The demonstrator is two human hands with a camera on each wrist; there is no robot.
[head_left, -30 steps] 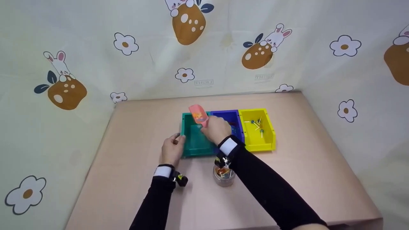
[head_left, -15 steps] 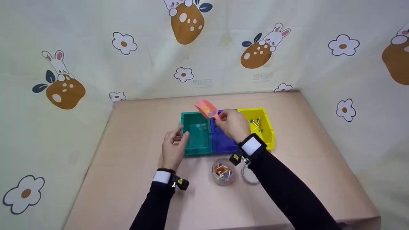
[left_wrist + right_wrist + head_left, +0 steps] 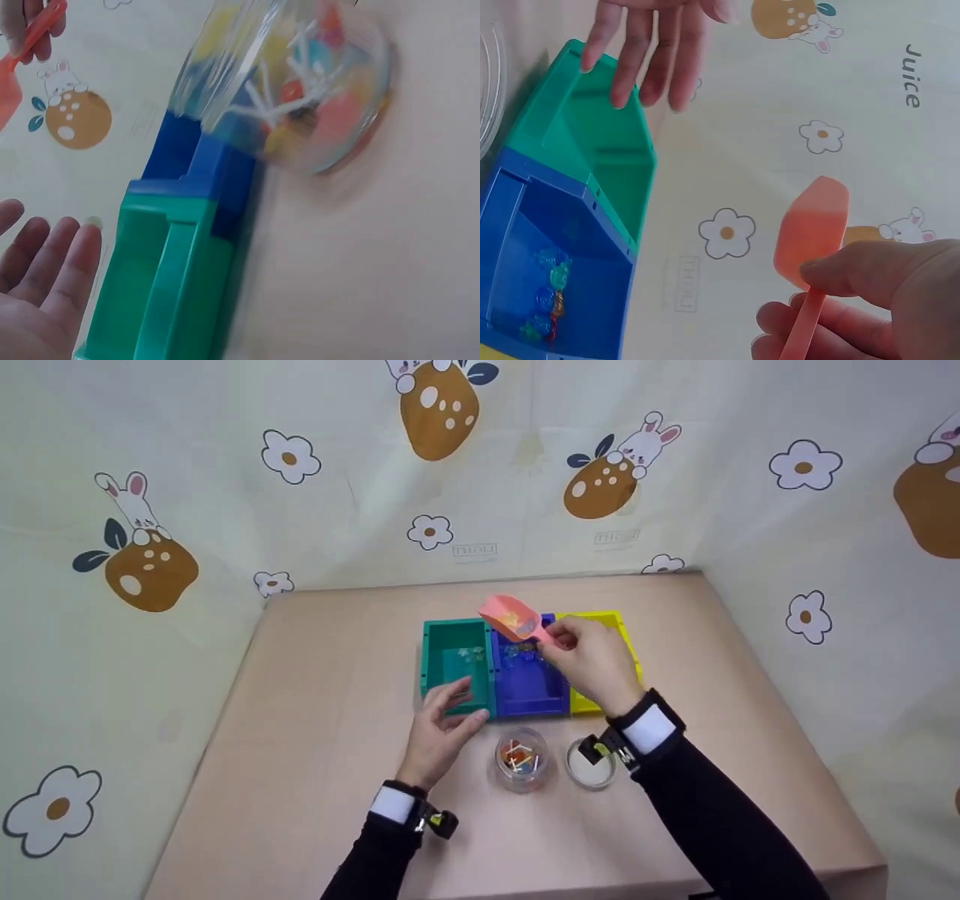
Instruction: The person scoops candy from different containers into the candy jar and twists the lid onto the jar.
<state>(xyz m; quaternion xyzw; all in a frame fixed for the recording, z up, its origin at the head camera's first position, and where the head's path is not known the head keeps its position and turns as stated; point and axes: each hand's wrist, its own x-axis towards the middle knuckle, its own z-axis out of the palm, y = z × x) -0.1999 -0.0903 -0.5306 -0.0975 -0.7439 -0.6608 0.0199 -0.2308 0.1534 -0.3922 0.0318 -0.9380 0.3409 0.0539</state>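
Note:
My right hand [image 3: 596,664] pinches the handle of a pink scoop [image 3: 501,615], held above the blue bin [image 3: 531,690]. Small yellowish and clear pieces lie in the scoop's bowl. My left hand [image 3: 442,735] has its fingers spread and holds nothing, over the front of the green bin [image 3: 442,631]. Just right of that hand stands a clear jar [image 3: 523,780] of colourful small pieces and white sticks, large in the left wrist view. Clear pieces sit at the back of the green bin. Several coloured beads [image 3: 555,292] lie in the blue bin.
A yellow bin [image 3: 611,621] adjoins the blue one, partly behind my right hand. Right of the jar a round lid [image 3: 590,769] lies on the table [image 3: 330,675]. A printed cloth [image 3: 360,472] hangs behind the table and along both sides.
My right hand has moved right with the scoop, from over the green bin to over the blue one. My left hand has left the green bin's side and moved right and nearer the jar.

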